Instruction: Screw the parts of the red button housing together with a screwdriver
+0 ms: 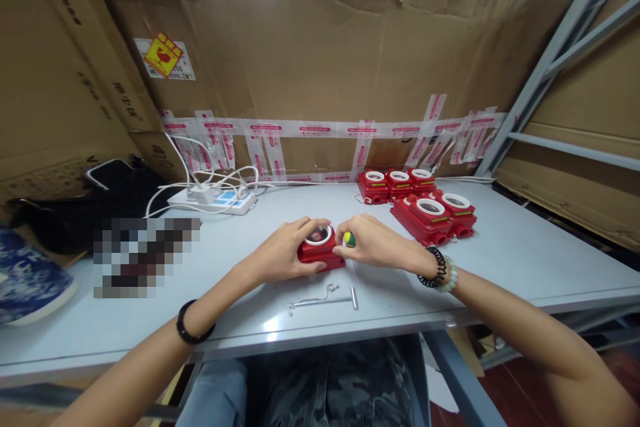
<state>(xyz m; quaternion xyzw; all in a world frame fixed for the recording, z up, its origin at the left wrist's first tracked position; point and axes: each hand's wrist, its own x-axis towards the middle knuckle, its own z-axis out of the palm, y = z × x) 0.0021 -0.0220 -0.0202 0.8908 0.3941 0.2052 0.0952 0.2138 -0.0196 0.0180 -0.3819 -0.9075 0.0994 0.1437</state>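
A red plastic box with a white ring on top (320, 249) lies on the pale table (525, 253) in front of me. My left hand (285, 252) wraps its left side, fingers over the top. My right hand (373, 241) touches its right side and pinches a small yellow-and-green part (349, 239) at the fingertips. A metal T-shaped tool (327, 299) lies on the table just in front of the box, apart from both hands.
Several more red boxes with white rings (425, 203) stand at the back right. A white power strip with cables (215, 199) and a black bag (80, 207) sit at the left. Taped cardboard (325, 60) walls the back; a metal shelf frame (560, 47) rises at right.
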